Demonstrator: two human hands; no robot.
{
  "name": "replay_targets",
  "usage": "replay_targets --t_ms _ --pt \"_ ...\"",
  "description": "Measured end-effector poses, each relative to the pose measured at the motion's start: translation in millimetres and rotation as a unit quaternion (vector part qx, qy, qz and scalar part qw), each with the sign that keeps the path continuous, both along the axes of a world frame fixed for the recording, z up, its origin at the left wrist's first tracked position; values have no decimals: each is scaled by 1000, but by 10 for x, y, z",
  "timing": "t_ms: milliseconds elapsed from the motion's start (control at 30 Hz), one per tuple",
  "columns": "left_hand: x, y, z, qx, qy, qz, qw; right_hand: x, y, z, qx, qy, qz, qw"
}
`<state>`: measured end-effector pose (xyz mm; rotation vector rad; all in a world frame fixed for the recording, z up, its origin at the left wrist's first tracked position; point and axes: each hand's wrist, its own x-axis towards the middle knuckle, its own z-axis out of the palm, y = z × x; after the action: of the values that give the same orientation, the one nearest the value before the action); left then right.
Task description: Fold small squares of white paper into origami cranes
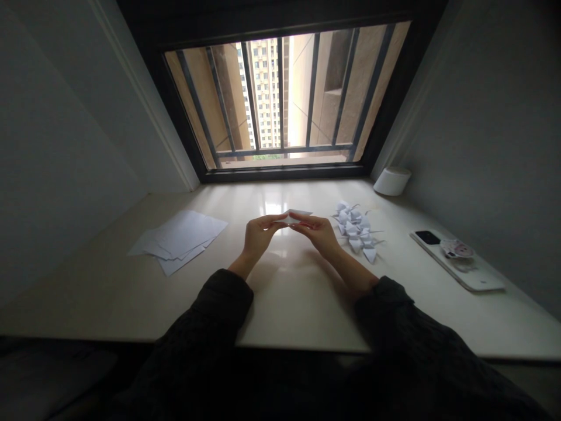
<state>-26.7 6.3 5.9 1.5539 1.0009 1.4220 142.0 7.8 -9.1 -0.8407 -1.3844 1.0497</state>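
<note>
Between my two hands is a small piece of folded white paper [300, 213], held above the middle of the table. My left hand [259, 235] pinches its left side between thumb and fingers. From the right, my right hand [319, 233] grips the same paper, and the fingertips of both hands almost meet. Part of the fold is hidden behind the fingers. Just right of my right hand lies a cluster of several folded white paper cranes [354, 227]. Off to the left is a loose stack of white paper sheets [188, 234].
On the right of the table [280, 310] lies a phone in a pale case [482, 282] with a round grip on its back. A white cylindrical object [392, 181] stands in the back right corner. A barred window [284, 174] is behind the table, with walls on both sides.
</note>
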Motion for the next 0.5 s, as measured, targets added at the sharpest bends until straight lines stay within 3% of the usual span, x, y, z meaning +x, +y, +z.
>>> replay_targets --t_ms 233,500 --pt "-27 -56 76 29 50 17 998 4 -57 87 -13 0 9 1000" --pt "-30 -63 84 35 83 22 996 -10 -44 50 5 20 -10 1000"
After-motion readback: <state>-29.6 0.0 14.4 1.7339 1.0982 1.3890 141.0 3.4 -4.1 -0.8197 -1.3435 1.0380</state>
